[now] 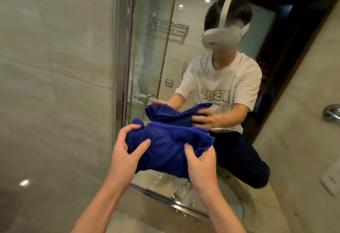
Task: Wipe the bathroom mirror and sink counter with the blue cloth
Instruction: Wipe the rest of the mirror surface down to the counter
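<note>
A bunched-up blue cloth (166,146), deep blue and fuzzy, is gripped at both ends: left hand (124,151) on one side, right hand (199,166) on the other. Its long axis runs hand to hand. Just past the hands, it's held up against the mirror (152,57), where mirrored shirt lettering can't really be read.

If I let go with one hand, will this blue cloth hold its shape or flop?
Likely flop: the blue cloth bunches and folds between the left hand and right hand, so it looks soft. Its surface looks plush, so a one-hand grip probably won't slip. It sags little, suggesting it is light.
</note>
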Demonstrator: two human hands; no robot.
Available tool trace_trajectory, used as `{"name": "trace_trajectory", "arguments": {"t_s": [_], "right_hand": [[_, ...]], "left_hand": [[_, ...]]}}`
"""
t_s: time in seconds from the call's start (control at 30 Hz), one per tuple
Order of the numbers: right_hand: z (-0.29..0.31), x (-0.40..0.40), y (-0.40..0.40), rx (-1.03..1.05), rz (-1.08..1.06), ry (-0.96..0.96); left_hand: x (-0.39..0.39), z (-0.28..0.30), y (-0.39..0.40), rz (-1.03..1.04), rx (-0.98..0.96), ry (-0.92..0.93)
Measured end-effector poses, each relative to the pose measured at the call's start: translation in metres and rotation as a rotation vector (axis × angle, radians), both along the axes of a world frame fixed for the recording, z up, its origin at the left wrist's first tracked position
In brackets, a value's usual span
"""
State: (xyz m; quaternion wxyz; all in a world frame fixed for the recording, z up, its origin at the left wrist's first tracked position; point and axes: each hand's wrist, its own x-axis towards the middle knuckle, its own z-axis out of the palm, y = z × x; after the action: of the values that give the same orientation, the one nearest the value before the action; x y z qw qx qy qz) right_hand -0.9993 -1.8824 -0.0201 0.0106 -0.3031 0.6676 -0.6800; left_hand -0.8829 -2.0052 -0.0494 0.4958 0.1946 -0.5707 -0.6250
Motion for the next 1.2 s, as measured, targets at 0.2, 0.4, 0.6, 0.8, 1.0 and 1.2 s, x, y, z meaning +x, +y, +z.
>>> {"name": "trace_trajectory", "arguments": {"t_s": [0.2,0.4,0.6,0.8,1.0,1.2], "right_hand": [[0.088,-0.011,-0.003,-0.155,-0.114,0.693],[0.148,-0.036,-0.024,-0.018,-0.376,1.048],[0.149,-0.057,-0.042,0.152,-0.566,1.259],[0.078,-0.05,-0.044,0.183,-0.517,1.226],[-0.022,-0.037,-0.031,0.419,-0.397,1.11],[0.058,-0.033,-0.038,0.324,-0.461,1.021]], "left_hand": [[-0.043,0.095,0.005,0.177,-0.435,0.067],[-0.08,0.166,0.002,0.27,-0.623,0.125],[-0.099,0.165,-0.022,0.427,-0.786,0.024],[-0.093,0.086,-0.029,0.435,-0.772,-0.075],[-0.077,-0.024,-0.014,0.276,-0.653,-0.309],[-0.08,0.065,-0.026,0.337,-0.705,-0.164]]}}
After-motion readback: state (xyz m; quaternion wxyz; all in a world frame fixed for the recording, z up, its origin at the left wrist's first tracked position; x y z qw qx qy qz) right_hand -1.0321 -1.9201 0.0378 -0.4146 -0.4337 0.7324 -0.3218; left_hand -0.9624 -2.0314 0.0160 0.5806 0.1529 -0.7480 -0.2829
